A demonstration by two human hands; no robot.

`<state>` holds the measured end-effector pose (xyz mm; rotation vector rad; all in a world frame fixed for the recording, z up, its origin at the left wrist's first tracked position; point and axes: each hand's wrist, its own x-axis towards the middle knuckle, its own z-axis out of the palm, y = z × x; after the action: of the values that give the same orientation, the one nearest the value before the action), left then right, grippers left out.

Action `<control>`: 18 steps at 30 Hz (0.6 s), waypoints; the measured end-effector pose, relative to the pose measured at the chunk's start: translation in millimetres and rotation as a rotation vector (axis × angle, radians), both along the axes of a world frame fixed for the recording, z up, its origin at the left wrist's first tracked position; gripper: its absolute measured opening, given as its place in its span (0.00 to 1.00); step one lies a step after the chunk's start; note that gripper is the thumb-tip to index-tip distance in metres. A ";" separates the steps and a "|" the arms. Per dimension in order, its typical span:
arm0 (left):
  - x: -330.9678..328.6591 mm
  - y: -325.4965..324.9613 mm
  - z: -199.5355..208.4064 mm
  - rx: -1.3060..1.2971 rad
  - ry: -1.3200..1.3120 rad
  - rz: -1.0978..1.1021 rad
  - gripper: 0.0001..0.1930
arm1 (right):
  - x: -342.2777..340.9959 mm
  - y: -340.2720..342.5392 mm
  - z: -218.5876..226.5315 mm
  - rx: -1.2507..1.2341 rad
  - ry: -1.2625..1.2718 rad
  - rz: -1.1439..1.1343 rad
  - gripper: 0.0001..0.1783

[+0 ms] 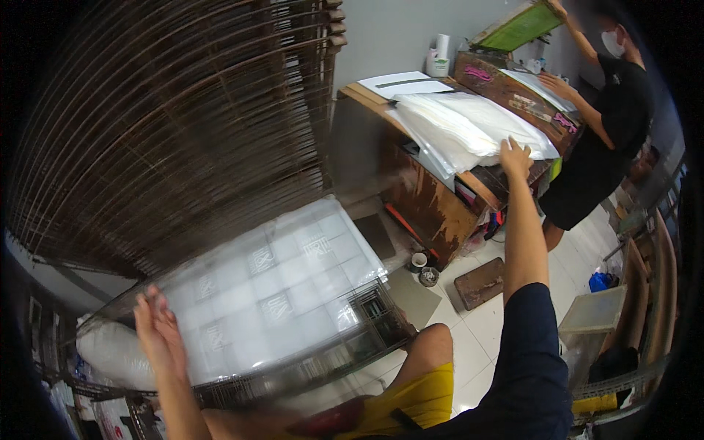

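Observation:
My right hand [515,158] reaches far right, its fingers closed at the near edge of a pile of white translucent plastic bags [469,125] on a worn wooden workbench. How many layers lie between the fingers I cannot tell. My left hand [158,334], slightly blurred, is raised at the left end of a wire drying rack [293,374], fingers stretched and holding nothing visible. Clear plastic bags printed with pale square marks [293,264] lie flat across that rack, next to the left hand.
Many wire racks [183,110] stand tilted up behind the flat one. At the bench's far end a co-worker [609,125] holds up a green framed screen [517,28]. A brown block [480,284] and small pots [419,262] sit on the tiled floor. A stuffed white sack [114,352] lies at left.

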<state>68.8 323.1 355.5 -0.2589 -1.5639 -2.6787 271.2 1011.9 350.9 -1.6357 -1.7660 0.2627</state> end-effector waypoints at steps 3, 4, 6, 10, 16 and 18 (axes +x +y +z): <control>61.0 -19.7 -46.8 -0.078 -0.158 0.022 0.14 | 6.3 65.3 -36.0 -0.094 -0.071 0.096 0.33; 77.7 -21.8 -63.5 -0.083 -0.247 0.033 0.14 | 21.3 102.9 -54.5 0.010 -0.068 0.060 0.33; 116.4 -36.8 -90.6 -0.103 -0.264 0.011 0.14 | 17.1 115.1 -82.1 0.150 -1.018 0.181 0.16; 139.4 -28.7 -187.5 0.193 -0.613 -0.100 0.09 | 141.8 266.9 -70.6 -0.135 0.546 0.126 0.13; 173.6 -45.0 -255.5 0.050 -0.960 0.096 0.16 | 114.3 251.7 -42.9 -0.191 1.267 0.421 0.19; 172.8 -39.8 -271.9 0.034 -1.007 0.101 0.18 | 117.8 243.1 6.4 -0.172 1.270 0.588 0.20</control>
<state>241.6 283.3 83.5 1.3123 -1.5629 -2.8642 389.0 1255.0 357.3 -0.6177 -1.1104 1.3867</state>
